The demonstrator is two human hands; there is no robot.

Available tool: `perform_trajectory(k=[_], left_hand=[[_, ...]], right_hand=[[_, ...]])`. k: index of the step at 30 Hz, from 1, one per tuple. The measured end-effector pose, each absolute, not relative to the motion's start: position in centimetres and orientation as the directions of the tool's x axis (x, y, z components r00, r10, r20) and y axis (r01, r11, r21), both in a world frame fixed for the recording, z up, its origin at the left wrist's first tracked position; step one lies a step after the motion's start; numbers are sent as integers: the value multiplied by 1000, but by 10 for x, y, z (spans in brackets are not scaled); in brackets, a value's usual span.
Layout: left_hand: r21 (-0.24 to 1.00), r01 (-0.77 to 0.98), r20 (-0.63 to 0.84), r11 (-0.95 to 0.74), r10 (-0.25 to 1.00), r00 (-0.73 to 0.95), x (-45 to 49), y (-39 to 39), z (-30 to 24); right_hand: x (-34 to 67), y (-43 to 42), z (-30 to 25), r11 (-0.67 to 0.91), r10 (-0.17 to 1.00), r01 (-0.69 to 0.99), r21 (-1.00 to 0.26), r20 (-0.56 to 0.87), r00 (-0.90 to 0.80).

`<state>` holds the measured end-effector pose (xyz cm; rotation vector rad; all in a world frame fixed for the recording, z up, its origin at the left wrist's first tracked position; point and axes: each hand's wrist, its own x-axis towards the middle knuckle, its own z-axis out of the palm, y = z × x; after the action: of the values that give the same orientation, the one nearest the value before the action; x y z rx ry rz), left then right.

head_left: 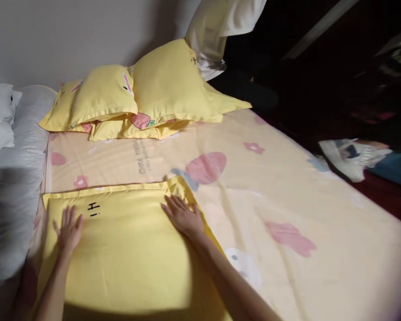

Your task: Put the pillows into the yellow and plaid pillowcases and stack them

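A large yellow pillow (127,249) with a flat border and a small "Hi" print lies on the bed in front of me. My left hand (68,229) rests flat on its left side near the print, fingers spread. Near the far right corner, my right hand (183,216) also presses flat on the fabric with its fingers apart. Neither hand holds anything. The pillow's near edge is cut off by the frame and partly in shadow.
Beyond it, several yellow pillows (170,80) are heaped against the wall (70,35). The bed has a peach printed sheet (247,187). A long grey-white bolster-like roll (33,129) runs along the left, with a white pillow-like item (0,116) on it. Clothes (354,154) lie off the right edge.
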<state>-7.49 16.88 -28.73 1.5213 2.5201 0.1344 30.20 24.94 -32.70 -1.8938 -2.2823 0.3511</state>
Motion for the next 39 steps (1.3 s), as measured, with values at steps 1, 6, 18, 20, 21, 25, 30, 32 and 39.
perform_trajectory(k=[1, 6, 18, 20, 21, 25, 30, 32, 39], left_hand=[[200, 799, -138, 567, 824, -550, -99, 164, -294], [275, 706, -237, 652, 758, -608, -157, 163, -289], [177, 983, -190, 48, 982, -14, -50, 231, -288], [119, 959, -279, 256, 936, -215, -101, 226, -297], [100, 938, -317, 332, 904, -286, -126, 223, -300], [82, 905, -354, 418, 861, -366, -172, 218, -287], [189, 976, 98, 104, 987, -124, -76, 184, -245], [198, 963, 87, -181, 982, 166, -30, 164, -241], [52, 990, -91, 134, 987, -129, -107, 141, -288]], right_hand=[[329, 252, -338, 154, 982, 950, -271, -61, -177], [365, 257, -341, 123, 982, 958, -259, -105, -155], [209, 274, -310, 358, 918, 861, -361, -33, -395], [268, 286, -346, 253, 949, 912, -321, -99, -299], [298, 291, -361, 235, 950, 919, -317, -125, -286], [358, 297, -373, 170, 957, 942, -288, -180, -228], [272, 239, -287, 258, 966, 894, -367, 131, -225], [222, 206, -261, 458, 889, 779, -429, 230, -396], [292, 201, -332, 207, 978, 930, -303, 52, -201]])
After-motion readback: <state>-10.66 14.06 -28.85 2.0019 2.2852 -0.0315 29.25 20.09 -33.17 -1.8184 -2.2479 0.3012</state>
